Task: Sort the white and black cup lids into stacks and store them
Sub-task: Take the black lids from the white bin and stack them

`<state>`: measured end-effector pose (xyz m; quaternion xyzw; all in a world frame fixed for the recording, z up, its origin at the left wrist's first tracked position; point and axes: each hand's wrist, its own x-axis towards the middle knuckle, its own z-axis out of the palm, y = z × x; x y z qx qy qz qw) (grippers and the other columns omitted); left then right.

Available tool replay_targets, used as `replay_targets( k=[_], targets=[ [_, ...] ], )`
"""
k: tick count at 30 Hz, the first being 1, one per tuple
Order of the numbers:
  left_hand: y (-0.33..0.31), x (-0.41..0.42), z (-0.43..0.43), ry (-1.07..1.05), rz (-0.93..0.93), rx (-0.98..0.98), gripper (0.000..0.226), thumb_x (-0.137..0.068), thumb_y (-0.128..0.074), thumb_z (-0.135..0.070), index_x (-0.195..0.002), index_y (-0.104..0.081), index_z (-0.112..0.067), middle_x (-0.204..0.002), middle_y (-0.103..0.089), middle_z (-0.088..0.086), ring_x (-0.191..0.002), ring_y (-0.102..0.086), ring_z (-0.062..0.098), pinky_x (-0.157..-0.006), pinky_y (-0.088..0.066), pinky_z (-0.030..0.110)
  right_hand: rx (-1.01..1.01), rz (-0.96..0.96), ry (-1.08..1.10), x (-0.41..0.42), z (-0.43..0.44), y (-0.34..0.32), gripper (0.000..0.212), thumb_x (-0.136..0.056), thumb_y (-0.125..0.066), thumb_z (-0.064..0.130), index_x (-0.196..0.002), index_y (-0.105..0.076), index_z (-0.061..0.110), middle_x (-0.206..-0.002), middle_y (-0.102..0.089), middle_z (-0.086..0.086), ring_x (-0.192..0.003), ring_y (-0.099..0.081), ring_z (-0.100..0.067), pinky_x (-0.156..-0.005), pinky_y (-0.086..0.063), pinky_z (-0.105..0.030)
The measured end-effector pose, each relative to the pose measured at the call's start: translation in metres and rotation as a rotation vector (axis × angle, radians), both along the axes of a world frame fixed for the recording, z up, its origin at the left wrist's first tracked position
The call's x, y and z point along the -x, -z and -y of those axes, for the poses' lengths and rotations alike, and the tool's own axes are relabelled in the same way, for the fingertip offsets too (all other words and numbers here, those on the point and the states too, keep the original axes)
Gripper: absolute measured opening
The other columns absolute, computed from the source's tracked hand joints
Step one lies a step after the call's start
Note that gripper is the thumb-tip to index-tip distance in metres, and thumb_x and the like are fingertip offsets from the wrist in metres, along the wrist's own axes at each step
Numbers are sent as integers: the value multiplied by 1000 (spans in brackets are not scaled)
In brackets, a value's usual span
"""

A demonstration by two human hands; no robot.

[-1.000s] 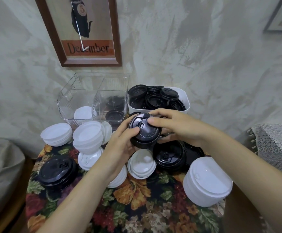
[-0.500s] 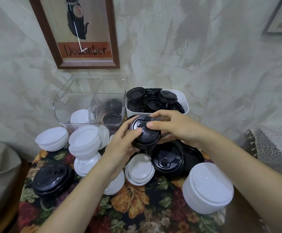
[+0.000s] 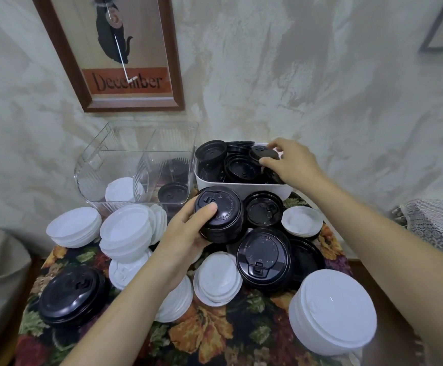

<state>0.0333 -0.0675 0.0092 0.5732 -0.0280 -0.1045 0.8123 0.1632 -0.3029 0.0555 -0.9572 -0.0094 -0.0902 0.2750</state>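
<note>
Stack of black domed plastic cup lids (image 3: pixel 221 216) sits in left grip (image 3: pixel 186 236): fingers curled round its side, thumb on top, just in front of the white rectangular plastic bin (image 3: pixel 241 186). Right grip (image 3: pixel 290 163) is over the bin's right end, thumb and fingertips pinching a small black lid (image 3: pixel 264 152) that lies on top of the loose black lids filling the bin.

Clear plastic divided bin (image 3: pixel 135 157) is left of the white one, touching it. Its left compartment holds white lids (image 3: pixel 121 190), its right one black lids (image 3: pixel 173 192).

Floral-cloth surface (image 3: pixel 209 331) carries the rest:
- white lid stacks at left (image 3: pixel 75 227) (image 3: pixel 126 233)
- tall white stack front right (image 3: pixel 331 313)
- black stack front left (image 3: pixel 73 297)
- large flat black lid at centre (image 3: pixel 264 258), beside a small white pile (image 3: pixel 217 281)

Framed "December" cat print (image 3: pixel 125 54) hangs on the wall behind.
</note>
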Motion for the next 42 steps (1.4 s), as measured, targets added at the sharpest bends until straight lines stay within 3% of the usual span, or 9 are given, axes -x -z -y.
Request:
replay_targets(
  k=[4,11,14,17,21,26,31,38,42],
  targets=[
    [3,2,-1,-14,40,-52,44,-96,-56,-41,-131,-64,-16,-126,-74,5,-110,-71,14,-82,-57,24,41,-79,6,-19,5,9,59,-95,-67,52,-143,-56,20,-142,-61,-9,-125,-58,-32,-87,-40,-34],
    [10,19,-12,0,16,-109,51,-96,-40,-54,-128,-66,-25,-126,-75,-2,-120,-69,13,-88,-59,25,-49,-86,-40,-11,4,3,49,-89,-74,52,-130,-66,28,-132,-65,-1,-114,-61,-24,-87,-40,-31],
    [11,30,-23,21,7,-68,46,-96,-57,-59,-127,-72,-28,-131,-72,2,-120,-69,18,-93,-58,28,-119,-92,-149,16,-2,-16,42,-86,-77,52,-121,-69,32,-124,-67,2,-105,-64,-19,-93,-50,-36],
    [11,41,-33,65,2,-58,52,-92,-67,-47,-139,-62,-24,-138,-67,7,-125,-66,26,-95,-58,32,-178,-136,-333,64,-16,-32,36,-85,-81,46,-117,-71,32,-115,-70,3,-107,-67,-14,-101,-52,-36],
    [14,57,-40,116,45,-88,57,-88,-70,-40,-143,-58,-30,-145,-63,4,-133,-60,28,-105,-51,43,-229,-222,-504,137,-37,-35,53,-75,-79,57,-124,-65,43,-119,-70,15,-113,-66,-4,-103,-53,-40],
    [23,89,-44,141,51,-32,75,-78,-86,-50,-145,-56,-33,-148,-60,5,-135,-59,28,-103,-55,37,-88,-145,-526,203,-58,-18,59,-86,-70,57,-140,-49,50,-136,-49,31,-127,-51,3,-108,-47,-35],
    [42,121,-53,144,26,-42,78,-74,-89,-53,-143,-59,-33,-145,-62,6,-134,-60,29,-100,-56,38,-188,-199,-513,239,-72,12,57,-90,-71,49,-143,-49,49,-135,-42,36,-129,-47,3,-109,-45,-34],
    [55,153,-59,212,52,-229,78,-76,-82,-64,-146,-50,-50,-153,-53,-16,-142,-49,9,-114,-43,39,-280,-291,-476,275,-74,47,54,-92,-71,42,-140,-49,50,-134,-40,38,-130,-43,10,-106,-46,-32],
    [51,159,-54,211,98,-405,62,-93,-67,-57,-150,-44,-48,-151,-51,-26,-142,-45,-2,-120,-36,41,-293,-288,-454,283,-74,57,54,-92,-73,38,-140,-51,49,-135,-40,39,-130,-42,11,-107,-44,-29]
  ],
)
